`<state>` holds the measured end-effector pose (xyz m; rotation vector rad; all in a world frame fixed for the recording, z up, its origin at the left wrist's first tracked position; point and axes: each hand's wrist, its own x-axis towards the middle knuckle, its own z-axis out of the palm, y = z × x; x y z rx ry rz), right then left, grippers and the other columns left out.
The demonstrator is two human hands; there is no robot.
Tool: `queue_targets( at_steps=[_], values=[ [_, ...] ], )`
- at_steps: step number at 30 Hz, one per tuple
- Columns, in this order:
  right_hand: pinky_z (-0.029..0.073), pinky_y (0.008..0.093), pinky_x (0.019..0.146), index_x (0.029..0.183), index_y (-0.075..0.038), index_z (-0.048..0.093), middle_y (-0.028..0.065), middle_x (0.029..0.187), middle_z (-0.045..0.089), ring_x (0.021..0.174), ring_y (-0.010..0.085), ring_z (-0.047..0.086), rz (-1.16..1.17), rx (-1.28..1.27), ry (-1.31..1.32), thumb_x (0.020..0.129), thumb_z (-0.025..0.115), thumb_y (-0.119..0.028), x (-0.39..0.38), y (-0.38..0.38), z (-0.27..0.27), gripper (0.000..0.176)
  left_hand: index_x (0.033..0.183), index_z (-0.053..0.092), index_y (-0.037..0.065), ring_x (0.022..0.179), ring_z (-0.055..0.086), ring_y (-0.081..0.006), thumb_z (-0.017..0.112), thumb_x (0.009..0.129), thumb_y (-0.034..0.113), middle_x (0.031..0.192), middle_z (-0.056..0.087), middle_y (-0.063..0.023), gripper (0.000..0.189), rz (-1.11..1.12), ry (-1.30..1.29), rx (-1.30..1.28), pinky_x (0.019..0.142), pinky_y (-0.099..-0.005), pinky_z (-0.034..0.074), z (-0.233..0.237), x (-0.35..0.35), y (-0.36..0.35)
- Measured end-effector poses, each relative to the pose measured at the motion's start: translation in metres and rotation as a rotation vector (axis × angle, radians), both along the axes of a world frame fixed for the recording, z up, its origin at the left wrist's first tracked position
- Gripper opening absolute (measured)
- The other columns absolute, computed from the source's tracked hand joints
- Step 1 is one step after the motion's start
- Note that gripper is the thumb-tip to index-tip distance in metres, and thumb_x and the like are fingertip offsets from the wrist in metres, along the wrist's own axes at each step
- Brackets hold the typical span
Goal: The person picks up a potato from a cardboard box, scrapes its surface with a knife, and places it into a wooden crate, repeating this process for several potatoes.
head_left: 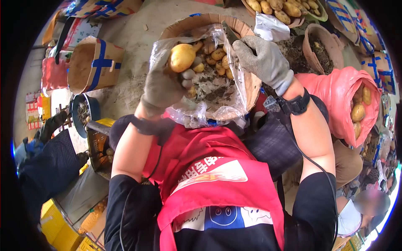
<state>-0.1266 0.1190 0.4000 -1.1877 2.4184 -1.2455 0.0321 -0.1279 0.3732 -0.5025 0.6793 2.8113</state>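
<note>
My left hand, in a grey glove and slightly blurred, holds a large yellow potato with a knob at one end over the left side of a round cardboard container. My right hand, also gloved, is closed at the far right rim around what looks like a knife; its dark flat blade points up and away over the rim. The cardboard container is lined with clear plastic. Several smaller potatoes and loose dirt lie inside it.
On the right stand a pink sack with potatoes and a tan basket with dirt. Potatoes fill a basket at the top. To the left are a cardboard bin, a blue bucket and a person's dark sleeve.
</note>
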Motion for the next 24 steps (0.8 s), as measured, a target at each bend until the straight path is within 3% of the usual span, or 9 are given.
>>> queue_targets(
  at_steps=[2,6,8,10,15,17,18,21,24],
  values=[
    [0.054,0.0381,0.067,0.101,-0.005,0.075,0.0134,0.078,0.073,0.074,0.0258,0.073,-0.083,0.033,-0.204,0.1,0.061,-0.041,-0.005,-0.003,-0.006,0.038,0.136,0.057,0.009,0.084,0.059,-0.0155,0.061,0.101,0.048,0.113,0.068,-0.0104,0.053,0.133,0.11,-0.32,0.07,-0.0289,0.049,0.036,0.028,-0.017],
    [0.051,0.0367,0.064,0.097,-0.003,0.075,0.0112,0.073,0.07,0.068,0.0189,0.068,-0.089,0.03,-0.326,0.102,0.058,-0.044,-0.007,0.002,-0.012,0.044,0.139,0.051,0.001,0.083,0.046,-0.0109,0.055,0.104,0.034,0.125,0.06,-0.0076,0.048,0.396,0.231,-0.294,0.073,-0.0291,0.042,0.104,0.137,-0.099],
    [0.051,0.0354,0.061,0.095,-0.004,0.075,0.0115,0.073,0.069,0.066,0.0201,0.066,-0.07,-0.022,-0.248,0.102,0.059,-0.041,-0.001,0.005,-0.019,0.041,0.141,0.049,-0.002,0.087,0.052,-0.0129,0.051,0.104,0.025,0.131,0.062,-0.0108,0.046,0.576,0.127,-0.629,0.081,-0.0317,0.045,0.101,0.216,-0.133],
    [0.051,0.0248,0.059,0.097,0.001,0.073,0.0052,0.073,0.07,0.065,0.0085,0.065,-0.033,0.017,-0.193,0.102,0.059,-0.048,0.006,0.005,-0.014,0.052,0.14,0.051,-0.001,0.097,0.055,-0.0168,0.052,0.104,0.026,0.13,0.063,-0.0114,0.045,0.689,-0.158,-0.826,0.088,-0.0336,0.046,0.06,0.31,-0.168],
    [0.051,0.0334,0.062,0.091,-0.003,0.072,0.0091,0.071,0.07,0.066,0.0183,0.068,-0.035,0.041,-0.161,0.1,0.061,-0.033,0.012,0.006,-0.007,0.033,0.136,0.058,0.003,0.12,0.064,-0.0268,0.056,0.103,0.029,0.129,0.066,-0.0131,0.042,0.706,-0.657,-0.795,0.105,-0.0383,0.048,-0.106,0.556,-0.265],
    [0.051,0.0325,0.061,0.09,-0.003,0.072,0.008,0.071,0.07,0.065,0.0169,0.067,-0.052,-0.017,-0.147,0.101,0.061,-0.034,0.011,0.006,-0.01,0.034,0.134,0.058,0.0,0.116,0.065,-0.0211,0.053,0.106,0.022,0.128,0.067,-0.0129,0.036,0.864,-0.702,-0.694,0.097,-0.0335,0.055,-0.082,0.534,-0.26],
    [0.051,0.0316,0.061,0.09,-0.002,0.072,0.007,0.072,0.07,0.065,0.0155,0.067,-0.063,-0.079,-0.124,0.101,0.061,-0.034,0.009,0.004,-0.009,0.036,0.141,0.053,0.003,0.131,0.056,-0.0221,0.051,0.105,0.029,0.141,0.06,-0.0091,0.044,0.871,-0.466,-0.163,0.108,-0.0395,0.043,-0.064,0.514,-0.274],
    [0.05,0.0301,0.06,0.09,-0.002,0.072,0.0042,0.072,0.069,0.064,0.0126,0.065,-0.066,-0.111,-0.308,0.102,0.061,-0.032,0.018,0.002,0.019,0.034,0.152,0.041,0.004,0.152,0.036,-0.0192,0.038,0.11,0.028,0.164,0.039,-0.0082,0.049,0.849,-0.388,-0.575,0.126,-0.0386,0.025,0.067,0.277,-0.185],
    [0.05,0.0322,0.057,0.09,-0.002,0.071,0.0076,0.07,0.068,0.06,0.016,0.064,-0.082,-0.146,-0.335,0.101,0.063,-0.027,0.019,0.002,0.029,0.029,0.149,0.046,0.005,0.133,0.051,-0.0176,0.041,0.11,0.024,0.154,0.049,-0.0089,0.044,0.293,-0.078,-0.819,0.116,-0.0347,0.036,0.08,0.146,-0.19]
  ],
)
